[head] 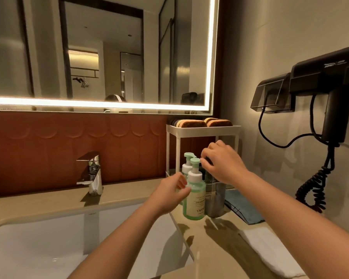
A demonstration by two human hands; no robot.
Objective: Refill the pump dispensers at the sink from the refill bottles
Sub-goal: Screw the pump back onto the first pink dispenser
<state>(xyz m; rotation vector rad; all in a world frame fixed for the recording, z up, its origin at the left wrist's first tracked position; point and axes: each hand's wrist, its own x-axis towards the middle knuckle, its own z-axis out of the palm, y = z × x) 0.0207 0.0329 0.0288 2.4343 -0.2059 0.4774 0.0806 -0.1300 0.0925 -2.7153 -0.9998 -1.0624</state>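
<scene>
Beside the basin, on the counter: we see two green pump dispensers standing upright, close together, at the foot of a white rack.
Front dispenser (194,195): pale green body, white collar and mint pump head; it stands on the beige counter (129,195) right of the sink (48,238), its label facing us.
Rear dispenser (187,164): just behind and slightly left of the front one, mostly hidden by it; we see only its pump head and white shoulder.
Left hand (170,195): we see it curled against the left side of the front dispenser, fingers and thumb touching the body near its shoulder, in a loose grip.
Right hand (223,162): raised above a dark clear bottle (215,196), fingers bunched downward at the bottle's top; we cannot tell whether they actually pinch a cap, since the hand hides it.
Dark bottle: upright, touching or just beside the front dispenser's right side.
Rack (203,129): white two-tier stand against the wall, with brown and tan sponges (206,122) on its top shelf.
Cloths: a blue cloth (242,208) lies right of the bottles; a white towel (270,252) lies nearer us.
Faucet (91,172): chrome, behind the sink, well apart from the bottles.
Wall: a black hair dryer (326,83) hangs at right with its coiled cord.
</scene>
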